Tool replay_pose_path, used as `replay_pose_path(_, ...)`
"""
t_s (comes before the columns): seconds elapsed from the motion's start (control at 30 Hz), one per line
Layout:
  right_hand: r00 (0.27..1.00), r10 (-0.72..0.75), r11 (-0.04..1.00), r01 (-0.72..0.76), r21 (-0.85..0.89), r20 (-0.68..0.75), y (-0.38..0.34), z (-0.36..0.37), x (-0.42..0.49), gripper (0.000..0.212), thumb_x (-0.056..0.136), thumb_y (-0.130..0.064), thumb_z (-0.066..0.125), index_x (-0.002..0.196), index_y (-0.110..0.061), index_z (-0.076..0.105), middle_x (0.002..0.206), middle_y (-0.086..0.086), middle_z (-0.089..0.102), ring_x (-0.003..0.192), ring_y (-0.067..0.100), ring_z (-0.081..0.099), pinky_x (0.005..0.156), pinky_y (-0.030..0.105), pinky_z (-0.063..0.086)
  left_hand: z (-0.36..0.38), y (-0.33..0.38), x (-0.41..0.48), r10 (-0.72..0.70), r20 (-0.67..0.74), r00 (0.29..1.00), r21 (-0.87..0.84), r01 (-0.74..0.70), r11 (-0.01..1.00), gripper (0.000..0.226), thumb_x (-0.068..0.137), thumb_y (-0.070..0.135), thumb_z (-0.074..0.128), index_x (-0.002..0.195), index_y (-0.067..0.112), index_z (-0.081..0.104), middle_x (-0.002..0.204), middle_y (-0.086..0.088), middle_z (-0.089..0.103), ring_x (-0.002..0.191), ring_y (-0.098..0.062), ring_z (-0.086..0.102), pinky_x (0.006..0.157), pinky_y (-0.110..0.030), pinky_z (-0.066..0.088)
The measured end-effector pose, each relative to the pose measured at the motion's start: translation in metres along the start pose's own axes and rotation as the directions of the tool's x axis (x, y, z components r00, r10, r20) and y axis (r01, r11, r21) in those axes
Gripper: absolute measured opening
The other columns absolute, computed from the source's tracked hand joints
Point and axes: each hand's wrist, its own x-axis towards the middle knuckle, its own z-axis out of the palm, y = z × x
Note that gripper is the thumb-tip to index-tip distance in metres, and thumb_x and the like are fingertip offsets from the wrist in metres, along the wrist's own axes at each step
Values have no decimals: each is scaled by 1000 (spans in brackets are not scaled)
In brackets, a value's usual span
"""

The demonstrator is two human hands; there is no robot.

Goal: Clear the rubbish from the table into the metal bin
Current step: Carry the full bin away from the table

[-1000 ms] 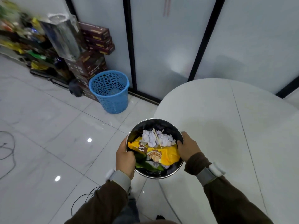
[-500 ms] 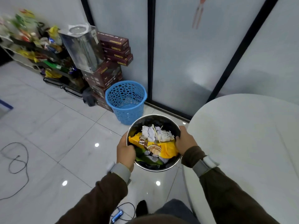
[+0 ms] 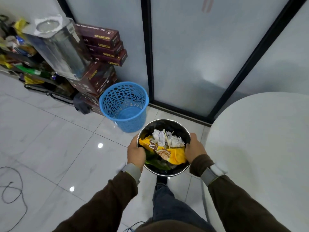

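I hold a round metal bin upright in front of me, above the tiled floor and left of the white table. My left hand grips its left rim and my right hand grips its right rim. Inside lie crumpled white paper, a yellow wrapper, a thin wooden stick and something green at the bottom.
A blue perforated plastic basket stands on the floor just beyond the bin, by the glass partition. Behind it are stacked maroon boxes and a tall metal container. A black cable lies on the tiles at left.
I have turned and stepped away from the table toward the blue basket, carrying the bin; the basket is now nearer and the table has slid to the right edge.
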Motion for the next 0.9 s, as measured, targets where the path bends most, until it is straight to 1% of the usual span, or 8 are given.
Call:
replay_pose_path(0.13,996,90,994,-91,60,5,6,6,69,25,101,-13,40,126,-13,43,96,11,61,81,26,54,76,31,41,29,13,71,-78,50,996,118,72,990,73,77,-14,37,114,40,70,113,5,73,110,-21,65,101,-49,54)
replay_pose_path(0.3,963,265,948,-269,171,46,15,22,145,31,99,-14,38,130,-16,42,106,14,64,97,35,61,88,38,49,69,22,149,-160,93,983,265,131,955,67,79,-11,38,116,36,67,117,-1,71,112,-26,63,105,-50,52)
replay_pose_path(0.43,931,362,889,-363,280,57,31,39,195,29,99,-13,42,127,-14,49,110,9,62,100,28,57,89,33,45,97,12,203,-248,94,964,320,207,924,64,80,-7,37,125,28,67,122,-3,69,114,-27,62,106,-47,51)
replay_pose_path(0.53,875,477,799,-473,371,88,53,65,234,27,96,-17,45,121,-15,55,104,1,60,95,23,56,88,33,47,122,-1,246,-309,86,947,380,256,889,60,81,-1,39,126,28,67,120,-2,70,112,-28,63,105,-47,51)
replay_pose_path(0.6,810,583,715,-553,428,72,80,91,266,19,87,-22,50,99,-18,64,90,0,67,87,26,63,81,35,53,143,-28,286,-355,108,929,438,276,856,57,79,4,41,122,29,69,116,-1,72,108,-26,65,103,-46,53)
replay_pose_path(0.7,682,729,566,-649,508,58,105,121,296,15,83,-17,59,68,-19,55,68,-2,60,76,28,61,74,36,51,164,-77,340,-426,118,897,507,315,803,53,77,11,45,118,31,71,113,-1,73,105,-26,66,101,-44,54)
replay_pose_path(0.77,612,790,497,-666,556,28,127,151,330,18,84,-18,63,73,-25,51,78,-1,61,84,30,62,82,38,54,184,-121,385,-453,105,885,560,324,763,50,77,12,45,116,31,72,112,-3,73,103,-28,66,99,-43,55)
replay_pose_path(0.9,550,833,441,-728,524,63,180,209,387,9,83,-27,62,90,-25,57,94,5,64,92,31,61,88,41,54,209,-197,454,-487,29,873,557,390,733,50,79,10,47,115,28,75,113,-8,72,100,-29,66,91,-37,57)
